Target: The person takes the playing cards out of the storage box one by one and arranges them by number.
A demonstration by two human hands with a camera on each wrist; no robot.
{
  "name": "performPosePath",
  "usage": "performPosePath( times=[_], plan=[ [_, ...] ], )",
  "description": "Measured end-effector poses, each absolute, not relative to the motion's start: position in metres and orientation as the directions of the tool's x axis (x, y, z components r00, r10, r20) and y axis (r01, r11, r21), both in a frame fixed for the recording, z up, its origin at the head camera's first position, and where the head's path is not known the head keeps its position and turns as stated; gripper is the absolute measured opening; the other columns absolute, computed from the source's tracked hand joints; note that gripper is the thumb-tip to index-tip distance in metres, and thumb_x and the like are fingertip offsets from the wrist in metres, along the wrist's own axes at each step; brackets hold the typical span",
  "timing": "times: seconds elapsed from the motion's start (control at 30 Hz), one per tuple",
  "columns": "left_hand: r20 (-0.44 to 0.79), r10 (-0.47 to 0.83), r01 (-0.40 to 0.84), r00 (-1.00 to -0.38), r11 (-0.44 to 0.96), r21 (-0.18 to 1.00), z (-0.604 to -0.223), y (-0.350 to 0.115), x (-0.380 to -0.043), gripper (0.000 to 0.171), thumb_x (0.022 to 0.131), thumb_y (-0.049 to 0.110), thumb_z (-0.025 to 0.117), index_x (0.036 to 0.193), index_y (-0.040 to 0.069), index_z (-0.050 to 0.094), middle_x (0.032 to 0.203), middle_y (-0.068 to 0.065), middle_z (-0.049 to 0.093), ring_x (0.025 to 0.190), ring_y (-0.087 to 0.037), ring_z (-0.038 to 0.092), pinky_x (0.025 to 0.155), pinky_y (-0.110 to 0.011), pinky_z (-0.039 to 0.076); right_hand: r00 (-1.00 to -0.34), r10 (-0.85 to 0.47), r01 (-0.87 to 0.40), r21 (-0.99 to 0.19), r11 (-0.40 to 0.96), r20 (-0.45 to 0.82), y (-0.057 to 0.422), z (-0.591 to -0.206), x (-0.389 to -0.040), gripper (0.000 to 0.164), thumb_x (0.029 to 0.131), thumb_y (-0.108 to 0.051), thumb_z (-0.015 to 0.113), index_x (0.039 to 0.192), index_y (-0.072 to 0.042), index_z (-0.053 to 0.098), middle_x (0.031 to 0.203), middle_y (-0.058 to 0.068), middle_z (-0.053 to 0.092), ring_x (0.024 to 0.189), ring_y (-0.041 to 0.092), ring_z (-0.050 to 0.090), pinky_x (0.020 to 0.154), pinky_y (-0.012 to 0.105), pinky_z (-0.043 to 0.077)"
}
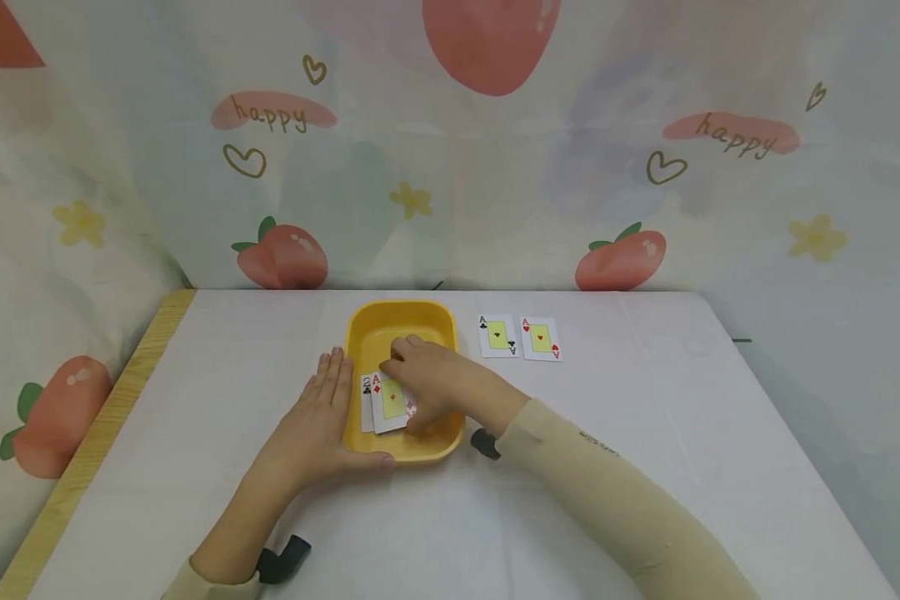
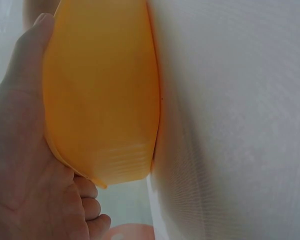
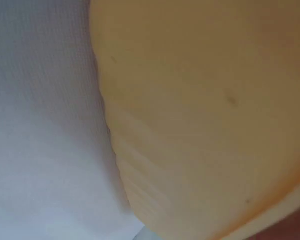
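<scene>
A yellow plastic tray [image 1: 401, 312] stands on the white-covered table. Inside it lies a two of clubs playing card [image 1: 366, 412], partly covered by an ace of diamonds [image 1: 390, 408]. My right hand [image 1: 431, 375] reaches over the tray's right rim, its curled fingers and thumb gripping the ace of diamonds at its edges. Against the left and front rim rests my left hand [image 1: 311, 433], fingers straight and thumb spread. The left wrist view shows that palm beside the tray's outer wall [image 2: 100, 100]. Only the tray's side [image 3: 190, 125] fills most of the right wrist view; the fingers are hidden there.
Right of the tray, an ace of clubs [image 1: 498, 336] and an ace of hearts [image 1: 542, 339] lie face up side by side. A patterned cloth [image 1: 495, 208] hangs behind the table. Wooden edging [image 1: 97, 442] shows along the table's left side.
</scene>
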State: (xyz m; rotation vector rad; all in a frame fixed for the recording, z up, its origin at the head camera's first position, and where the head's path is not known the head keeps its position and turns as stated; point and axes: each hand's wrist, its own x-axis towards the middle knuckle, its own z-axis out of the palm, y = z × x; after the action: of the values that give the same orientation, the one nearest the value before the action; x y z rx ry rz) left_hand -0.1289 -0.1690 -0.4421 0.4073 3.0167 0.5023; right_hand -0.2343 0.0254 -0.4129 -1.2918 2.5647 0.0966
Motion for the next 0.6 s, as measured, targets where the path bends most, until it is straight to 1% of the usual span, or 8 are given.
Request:
performPosePath(
  times=[0.27, 0.43, 0.6],
  plan=[
    [-0.009, 0.27, 0.253, -0.963, 0.912, 0.322, -0.442, -0.169, -0.128, 0.147, 0.062, 0.089, 0.065, 0.158, -0.003, 0.003, 0.167, -0.02, -0.003, 0.154, -0.036, -0.001, 0.122, -0.053, 0.019, -0.567, -0.793, -0.803, -0.065, 0.592, -0.224, 0.031, -0.408, -0.237, 0.093, 0.067, -0.057, 0.084, 0.144, -0.016, 0.051, 0.135, 0.002, 0.047, 0.117, 0.017, 0.041, 0.109, 0.03, 0.04],
    [-0.004, 0.271, 0.255, -0.963, 0.911, 0.323, -0.442, -0.169, -0.128, 0.146, 0.062, 0.088, 0.065, 0.158, -0.003, 0.004, 0.167, -0.019, -0.003, 0.154, -0.036, -0.001, 0.122, -0.053, 0.019, -0.579, -0.791, -0.795, -0.08, 0.602, -0.199, 0.035, -0.402, -0.238, 0.094, 0.065, -0.056, 0.084, 0.144, -0.016, 0.051, 0.136, 0.002, 0.048, 0.119, 0.018, 0.043, 0.11, 0.031, 0.041],
    [-0.01, 0.267, 0.249, -0.964, 0.912, 0.326, -0.443, -0.169, -0.128, 0.146, 0.062, 0.088, 0.065, 0.158, -0.002, 0.003, 0.167, -0.019, -0.004, 0.154, -0.035, -0.002, 0.122, -0.053, 0.019, -0.585, -0.788, -0.785, -0.11, 0.61, -0.192, 0.04, -0.397, -0.238, 0.095, 0.066, -0.057, 0.084, 0.144, -0.016, 0.051, 0.137, 0.001, 0.048, 0.118, 0.017, 0.043, 0.107, 0.03, 0.043]
  ],
)
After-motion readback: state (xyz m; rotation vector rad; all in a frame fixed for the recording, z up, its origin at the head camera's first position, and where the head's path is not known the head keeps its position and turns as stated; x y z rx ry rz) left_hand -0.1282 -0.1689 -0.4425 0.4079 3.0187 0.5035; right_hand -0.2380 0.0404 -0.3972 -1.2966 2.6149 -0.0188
